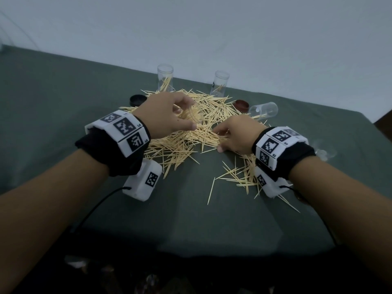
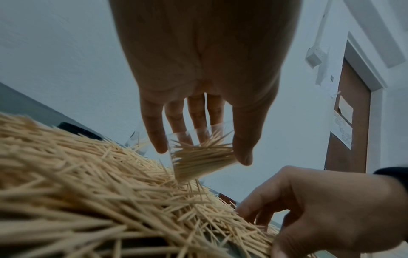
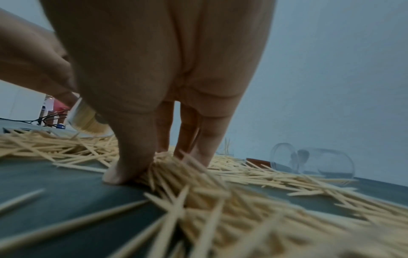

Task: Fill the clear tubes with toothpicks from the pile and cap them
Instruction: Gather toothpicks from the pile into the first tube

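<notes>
My left hand [image 1: 187, 115] grips a clear tube [image 1: 194, 117] packed with toothpicks and holds it tilted just above the toothpick pile [image 1: 180, 143]. In the left wrist view the thumb and fingers of that hand [image 2: 199, 151] wrap the tube [image 2: 198, 158]. My right hand [image 1: 220, 141] is down on the pile's right side, thumb and fingers pinching a bunch of toothpicks [image 3: 167, 162] against the green cloth. Two more tubes [image 1: 165, 80] [image 1: 220, 83] stand upright at the back with a few toothpicks inside. A third tube [image 1: 264, 110] lies on its side.
A black cap [image 1: 137, 100] sits left of the pile and a brown cap [image 1: 241, 105] to its back right. Loose toothpicks [image 1: 239, 177] lie scattered toward the near right. The green table [image 1: 63, 124] ends at a pale wall close behind the tubes.
</notes>
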{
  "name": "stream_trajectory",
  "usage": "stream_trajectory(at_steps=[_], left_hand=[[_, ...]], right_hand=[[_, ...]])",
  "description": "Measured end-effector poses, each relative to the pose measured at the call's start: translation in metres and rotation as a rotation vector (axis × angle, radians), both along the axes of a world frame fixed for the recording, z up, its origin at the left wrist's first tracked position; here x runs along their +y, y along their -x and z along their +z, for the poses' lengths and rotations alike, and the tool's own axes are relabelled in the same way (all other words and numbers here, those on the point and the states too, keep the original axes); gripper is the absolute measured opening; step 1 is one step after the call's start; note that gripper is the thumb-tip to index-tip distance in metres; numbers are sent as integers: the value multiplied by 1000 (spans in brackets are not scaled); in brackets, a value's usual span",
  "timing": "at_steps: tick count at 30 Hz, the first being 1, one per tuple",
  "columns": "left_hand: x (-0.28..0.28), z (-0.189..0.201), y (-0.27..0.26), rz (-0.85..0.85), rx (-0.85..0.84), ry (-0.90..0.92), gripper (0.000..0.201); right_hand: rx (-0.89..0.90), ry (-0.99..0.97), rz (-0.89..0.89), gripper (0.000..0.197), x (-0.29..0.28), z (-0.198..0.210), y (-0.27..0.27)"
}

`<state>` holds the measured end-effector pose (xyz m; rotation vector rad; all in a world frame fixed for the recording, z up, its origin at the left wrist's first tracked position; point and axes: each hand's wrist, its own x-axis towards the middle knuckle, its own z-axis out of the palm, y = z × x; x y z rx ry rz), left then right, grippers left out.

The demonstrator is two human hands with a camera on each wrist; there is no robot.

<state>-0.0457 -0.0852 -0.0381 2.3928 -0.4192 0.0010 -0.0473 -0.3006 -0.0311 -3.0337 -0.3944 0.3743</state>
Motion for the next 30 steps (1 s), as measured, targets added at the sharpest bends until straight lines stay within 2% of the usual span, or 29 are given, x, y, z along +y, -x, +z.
stream_trajectory(at_steps=[16,30], left_hand=[[5,1,-4,6,2,-5,56],[11,8,-4,38,-30,-51,60]], right_hand=[[-111,40,125,36,7,-3,-9],[-84,-143,-60,34,-11,9,-16]])
